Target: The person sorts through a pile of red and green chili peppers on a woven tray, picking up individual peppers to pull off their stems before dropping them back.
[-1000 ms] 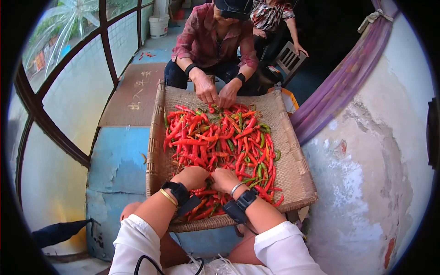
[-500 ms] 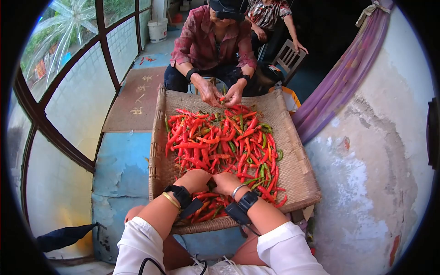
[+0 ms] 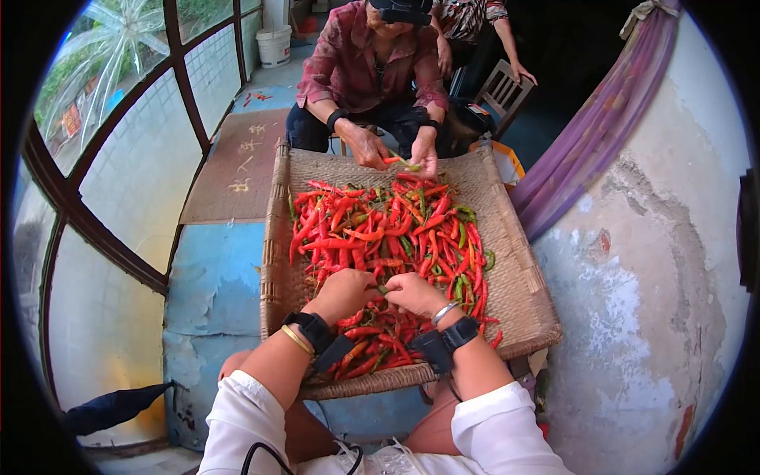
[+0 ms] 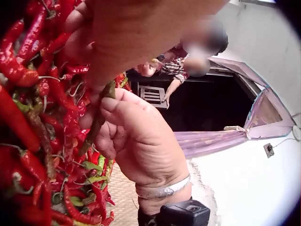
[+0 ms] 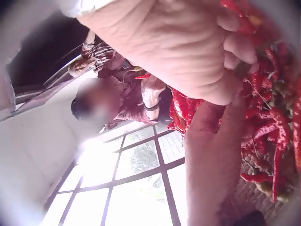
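Red and some green peppers [image 3: 372, 229] lie heaped in a woven basket tray [image 3: 514, 277]. Over the near part of the heap, my left hand [image 3: 342, 294] and right hand [image 3: 417, 296] meet, a dark green pepper [image 3: 382, 290] between them. In the left wrist view my right hand [image 4: 146, 136] pinches this brownish-green pepper [image 4: 98, 123] between thumb and fingers, while my left hand [image 4: 141, 35] covers its upper end. The right wrist view has both hands close together, my right hand [image 5: 174, 52] largely hiding the pepper; the fingers of my left hand are curled near it.
Across the tray a person [image 3: 372, 71] in a red patterned shirt holds a pepper. Behind are another person [image 3: 467, 24], a chair [image 3: 503, 95] and a white bucket [image 3: 274, 47]. Windows stand at left, a purple curtain [image 3: 594, 142] and peeling wall [image 3: 625, 317] at right.
My two hands have moved up and slightly right, off the near peppers, with the green pepper now showing between them. The person opposite has raised a pepper from the heap and moved their hands apart.
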{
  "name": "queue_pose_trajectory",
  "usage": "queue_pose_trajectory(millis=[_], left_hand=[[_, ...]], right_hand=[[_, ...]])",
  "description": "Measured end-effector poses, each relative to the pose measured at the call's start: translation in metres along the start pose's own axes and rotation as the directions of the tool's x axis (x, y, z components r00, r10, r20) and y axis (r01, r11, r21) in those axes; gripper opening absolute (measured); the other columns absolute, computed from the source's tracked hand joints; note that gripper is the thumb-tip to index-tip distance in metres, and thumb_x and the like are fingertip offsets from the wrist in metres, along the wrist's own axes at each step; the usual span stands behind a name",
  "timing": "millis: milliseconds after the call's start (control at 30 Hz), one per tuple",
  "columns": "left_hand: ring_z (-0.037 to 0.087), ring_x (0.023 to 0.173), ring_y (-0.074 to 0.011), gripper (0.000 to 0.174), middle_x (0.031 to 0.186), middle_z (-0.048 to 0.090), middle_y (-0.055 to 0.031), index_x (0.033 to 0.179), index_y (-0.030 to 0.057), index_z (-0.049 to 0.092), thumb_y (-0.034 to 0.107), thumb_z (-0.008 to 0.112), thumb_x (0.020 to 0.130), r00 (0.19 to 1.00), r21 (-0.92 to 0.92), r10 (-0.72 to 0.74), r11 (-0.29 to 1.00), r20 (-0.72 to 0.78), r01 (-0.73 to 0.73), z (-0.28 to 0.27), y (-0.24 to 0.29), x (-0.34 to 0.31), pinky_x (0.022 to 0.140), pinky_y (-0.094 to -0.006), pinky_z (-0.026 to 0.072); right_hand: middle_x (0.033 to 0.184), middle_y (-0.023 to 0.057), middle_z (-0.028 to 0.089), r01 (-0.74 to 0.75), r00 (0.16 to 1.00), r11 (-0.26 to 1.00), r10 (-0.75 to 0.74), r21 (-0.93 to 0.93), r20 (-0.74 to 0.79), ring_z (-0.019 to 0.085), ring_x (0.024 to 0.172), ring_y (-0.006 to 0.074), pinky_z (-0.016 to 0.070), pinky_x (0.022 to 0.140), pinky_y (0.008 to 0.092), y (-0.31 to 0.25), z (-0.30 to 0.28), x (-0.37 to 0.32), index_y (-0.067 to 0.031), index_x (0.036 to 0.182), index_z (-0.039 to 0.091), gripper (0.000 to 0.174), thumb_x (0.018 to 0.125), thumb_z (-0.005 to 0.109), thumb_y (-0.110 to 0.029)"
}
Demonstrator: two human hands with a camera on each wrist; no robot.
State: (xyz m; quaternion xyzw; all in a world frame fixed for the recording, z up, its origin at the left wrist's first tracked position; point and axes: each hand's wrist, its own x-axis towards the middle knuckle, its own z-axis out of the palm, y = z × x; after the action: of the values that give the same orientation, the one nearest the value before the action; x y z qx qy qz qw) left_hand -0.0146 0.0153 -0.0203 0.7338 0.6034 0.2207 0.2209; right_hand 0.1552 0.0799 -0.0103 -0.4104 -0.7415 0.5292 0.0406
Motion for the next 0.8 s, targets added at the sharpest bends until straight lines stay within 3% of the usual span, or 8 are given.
queue_pose_trajectory(millis=[133,233,267,333,400,600,700,800], left_hand=[[0.058,0.068,-0.0325,0.018,0.07,0.059,-0.0164,0.075,0.0047,0.062,0.022,0.059,0.073,0.996,-0.01,-0.036,0.999,-0.076,0.036,-0.004,0.0,0.0,0.06,-0.041,0.0461],[0.058,0.067,-0.0325,0.019,0.07,0.059,-0.0159,0.074,0.0064,0.063,0.025,0.056,0.074,0.995,0.138,-0.088,0.986,-0.04,0.093,-0.002,-0.002,0.0,0.06,-0.0422,0.0465],[0.058,0.07,-0.0314,0.018,0.072,0.06,-0.0152,0.075,0.0073,0.063,0.024,0.056,0.074,0.995,0.162,-0.103,0.981,-0.005,0.102,-0.003,-0.002,-0.001,0.061,-0.0413,0.0467],[0.059,0.073,-0.0308,0.018,0.075,0.061,-0.0147,0.08,0.009,0.064,0.023,0.056,0.072,0.991,0.165,-0.098,0.983,0.091,0.082,-0.001,-0.006,-0.001,0.063,-0.0399,0.0474],[0.059,0.074,-0.0306,0.019,0.077,0.061,-0.0148,0.083,0.0101,0.064,0.022,0.056,0.071,0.98,0.185,-0.089,0.981,0.177,0.055,0.005,-0.011,0.001,0.065,-0.0395,0.0476],[0.058,0.081,-0.0312,0.031,0.083,0.06,-0.0158,0.098,0.0103,0.061,0.017,0.057,0.068,0.942,0.183,0.025,0.979,0.336,-0.092,0.014,-0.019,-0.003,0.072,-0.0402,0.0465],[0.058,0.081,-0.0318,0.032,0.082,0.06,-0.0164,0.098,0.0084,0.06,0.016,0.057,0.068,0.895,0.145,-0.006,0.987,0.445,-0.066,0.008,-0.006,-0.004,0.071,-0.0404,0.0464],[0.058,0.08,-0.0322,0.032,0.082,0.06,-0.0167,0.098,0.0077,0.06,0.015,0.057,0.068,0.887,0.207,-0.06,0.978,0.458,-0.041,0.009,-0.004,-0.004,0.071,-0.0411,0.0462]], right_hand=[[0.062,0.0026,0.058,-0.073,0.991,0.978,0.049,0.196,0.125,0.052,0.051,0.0086,0.042,0.048,0.0216,-0.005,-0.021,-0.013,-0.0013,0.077,0.058,0.014,0.076,0.052,-0.014],[0.06,0.0049,0.059,-0.025,0.999,1.0,0.024,0.014,0.035,0.052,0.046,0.01,0.0424,0.044,0.0235,0.006,-0.037,-0.012,-0.002,0.071,0.056,0.014,0.075,0.051,-0.014],[0.059,0.0044,0.058,-0.036,0.999,0.985,0.041,0.166,-0.028,0.051,0.046,0.0086,0.0416,0.043,0.0223,0.002,-0.042,-0.015,-0.0023,0.07,0.055,0.013,0.077,0.05,-0.012],[0.075,0.0036,0.058,0.19,0.975,0.746,-0.069,0.638,-0.211,0.053,0.054,0.0074,0.0428,0.043,0.0182,0.016,-0.054,-0.004,0.0004,0.114,0.046,0.035,0.083,0.053,-0.014],[0.102,0.0104,0.052,0.341,0.917,0.619,-0.053,0.707,-0.396,0.057,0.075,0.0119,0.0463,0.045,0.0196,0.0,-0.054,-0.01,0.0032,0.13,0.025,0.059,0.083,0.055,-0.016],[0.075,0.0074,0.062,0.14,0.98,0.99,-0.14,-0.012,-0.141,0.058,0.064,0.0131,0.0466,0.059,0.028,0.008,-0.02,-0.004,-0.0008,0.095,0.061,0.028,0.074,0.061,-0.019],[0.084,0.0145,0.062,0.222,0.975,0.867,-0.188,-0.446,0.119,0.06,0.075,0.0289,0.047,0.068,0.0367,0.002,0.004,-0.007,-0.0059,0.085,0.064,0.025,0.067,0.063,-0.023],[0.084,0.0157,0.062,0.105,0.994,0.669,-0.058,-0.736,0.089,0.059,0.083,0.032,0.0464,0.073,0.0397,0.001,0.028,-0.007,-0.0051,0.082,0.064,0.029,0.066,0.066,-0.029]])
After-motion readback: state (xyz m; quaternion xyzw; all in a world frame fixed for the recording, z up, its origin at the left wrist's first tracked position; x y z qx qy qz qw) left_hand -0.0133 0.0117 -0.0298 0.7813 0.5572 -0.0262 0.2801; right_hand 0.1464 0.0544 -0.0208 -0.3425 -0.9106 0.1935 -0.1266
